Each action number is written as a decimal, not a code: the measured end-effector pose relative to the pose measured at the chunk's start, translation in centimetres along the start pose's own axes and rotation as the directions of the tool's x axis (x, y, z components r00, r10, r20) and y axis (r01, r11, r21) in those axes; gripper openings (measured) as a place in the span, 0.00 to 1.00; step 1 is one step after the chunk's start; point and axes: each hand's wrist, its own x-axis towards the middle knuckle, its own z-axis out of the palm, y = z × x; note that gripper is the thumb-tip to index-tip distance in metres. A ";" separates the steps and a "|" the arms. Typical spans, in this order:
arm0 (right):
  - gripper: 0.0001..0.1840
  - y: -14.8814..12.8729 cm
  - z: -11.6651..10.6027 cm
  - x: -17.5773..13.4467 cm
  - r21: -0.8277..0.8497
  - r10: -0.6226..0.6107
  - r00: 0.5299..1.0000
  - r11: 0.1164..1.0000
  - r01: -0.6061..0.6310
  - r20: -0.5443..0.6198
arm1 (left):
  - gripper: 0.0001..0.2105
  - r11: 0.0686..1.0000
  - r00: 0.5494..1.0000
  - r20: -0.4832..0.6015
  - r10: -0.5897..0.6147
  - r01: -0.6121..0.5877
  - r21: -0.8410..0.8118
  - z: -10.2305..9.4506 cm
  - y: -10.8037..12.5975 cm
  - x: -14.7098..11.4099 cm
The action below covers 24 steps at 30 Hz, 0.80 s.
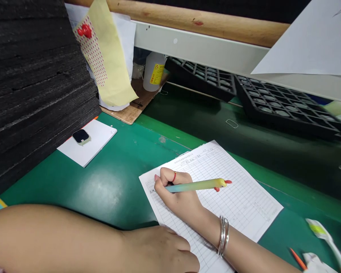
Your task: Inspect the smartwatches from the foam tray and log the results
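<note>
Gripped in my right hand [179,189] is a pen [197,185] with a blue-to-yellow barrel and small red pieces at its top end. The pen's tip is hidden behind my fingers, near the left edge of a printed grid form [233,182]. Handwriting shows on the form's top lines and beside my fingertips. My left hand [161,250] rests palm down on the lower part of the form, its fingers loosely bent and the fingertips out of sight.
A stack of black foam sheets [36,83] rises at the left, beside a paper pad [98,146] with a smartwatch face [81,136] on it. Behind stand a labelled bottle [153,72] and black compartment trays [284,104]. A toothbrush [328,239] lies at lower right.
</note>
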 end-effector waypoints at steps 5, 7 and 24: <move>0.21 0.1 0.1 -0.1 -0.019 0.011 1.000 1.000 -0.012 -0.024 | 0.05 1.000 0.999 0.032 -0.008 0.008 0.011 -0.2 0.0 0.1; 0.21 0.1 0.1 -0.1 -0.025 0.016 1.000 1.000 -0.017 -0.027 | 0.05 1.000 0.999 0.052 -0.006 0.006 0.009 -0.3 0.0 0.2; 0.21 0.0 0.0 -0.1 -0.004 -0.007 1.000 1.000 0.007 -0.010 | 0.04 1.000 0.998 0.055 -0.005 0.004 0.008 -0.4 0.0 0.2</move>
